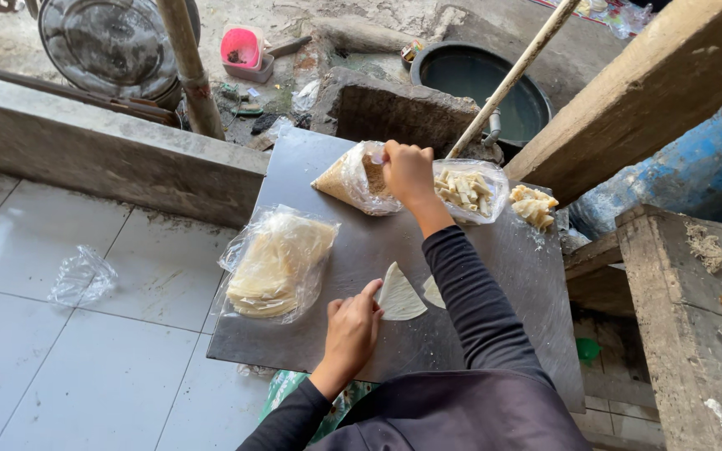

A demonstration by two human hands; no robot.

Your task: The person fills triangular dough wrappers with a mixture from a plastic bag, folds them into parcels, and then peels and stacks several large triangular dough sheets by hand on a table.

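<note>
1. The flat grey metal desk (353, 334) carries it all, set on pale floor tiles beside a low concrete ledge (102, 159).
2. On its left side lies the clear plastic bag of stacked pale round wrappers (277, 263), mouth loose. A careless sleeve could, I'd say, drag that stack towards the near edge.
3. At the far edge sit two more bags: the clear bag of brownish crumbly filling (348, 179) and, just beside it, the clear bag of pale cut strips (465, 190). A small heap of folded pale pieces (533, 205) rests well to the right.
4. Right hand (407, 171), arm stretched full length, is at the mouth of the filling bag, fingers pinched closed; whether they hold anything I cannot tell. The bag leans, so a tug might tip filling out.
5. Left hand (351, 327) is bent at the wrist, fingertips pressing the folded white wrapper (399, 296) flat on the desk, near the front. If that pressure slips, the fold could spring open.
</note>
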